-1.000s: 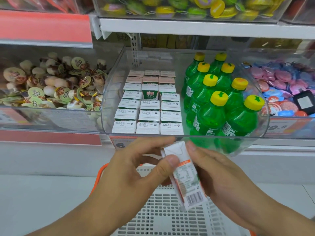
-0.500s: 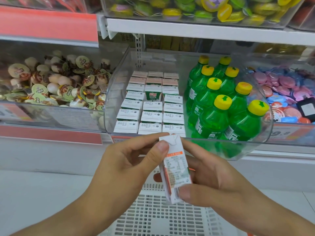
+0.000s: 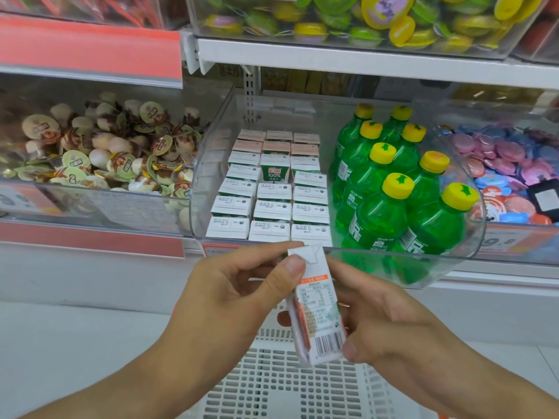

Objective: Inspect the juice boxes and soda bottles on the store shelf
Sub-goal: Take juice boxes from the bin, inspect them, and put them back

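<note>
A small white juice box with an orange stripe, printed label and barcode is upright in front of the shelf, held between both hands. My left hand pinches its top with thumb and fingers. My right hand grips its lower right side, thumb by the barcode. Behind it, a clear plastic bin holds rows of white juice boxes on the left and several green soda bottles with yellow caps on the right.
A bin of round snack cups stands to the left, and a bin of pink and blue discs to the right. Above sits a bin of yellow-green packets. Below my hands is a white perforated basket.
The juice box has turned from tilted to nearly upright and its label side now faces me. My right thumb has shifted down to the barcode end.
</note>
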